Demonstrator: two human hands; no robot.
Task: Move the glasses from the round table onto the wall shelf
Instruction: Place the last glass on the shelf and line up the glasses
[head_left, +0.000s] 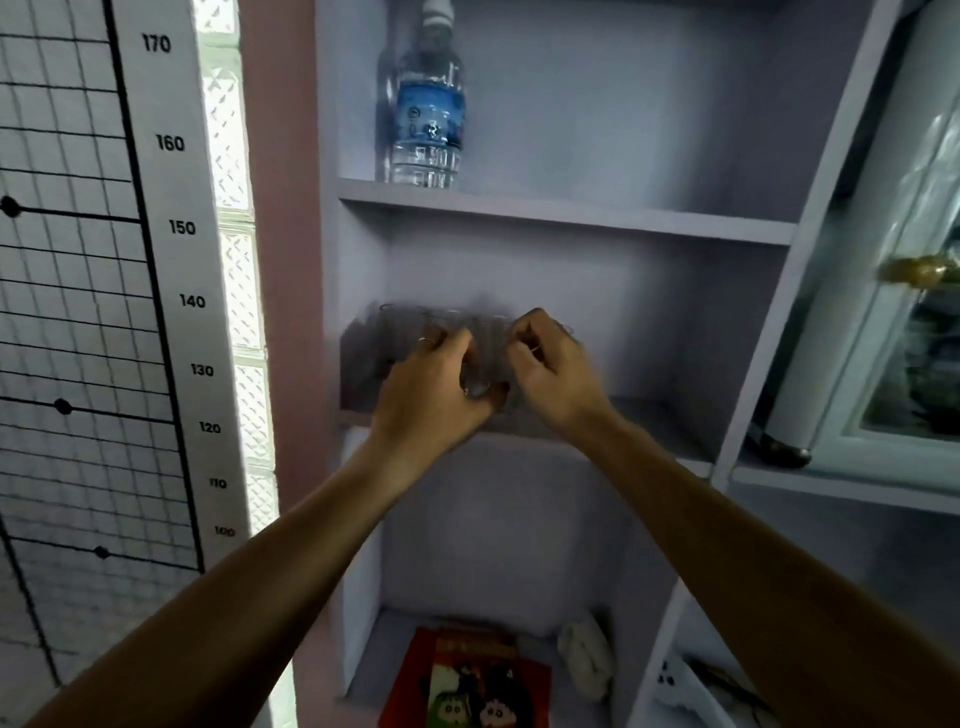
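Note:
Several clear drinking glasses (410, 332) stand in a blurred row on the middle board of the lilac wall shelf (654, 415). Both my arms reach up to that board. My left hand (434, 382) curls around the lower part of a glass (485, 364) that sits between my two hands. My right hand (553, 364) pinches the rim of a glass on the right of the row, with its fingers bent inward. The glasses are transparent and smeared, so their exact outlines and whether their bases touch the board are hard to tell. The round table is out of sight.
A water bottle (427, 109) stands on the board above. The compartment below holds a red cartoon booklet (467, 675) and a white crumpled object (584, 660). A height chart (176, 228) hangs at left. A glass-door cabinet (904, 332) is at right.

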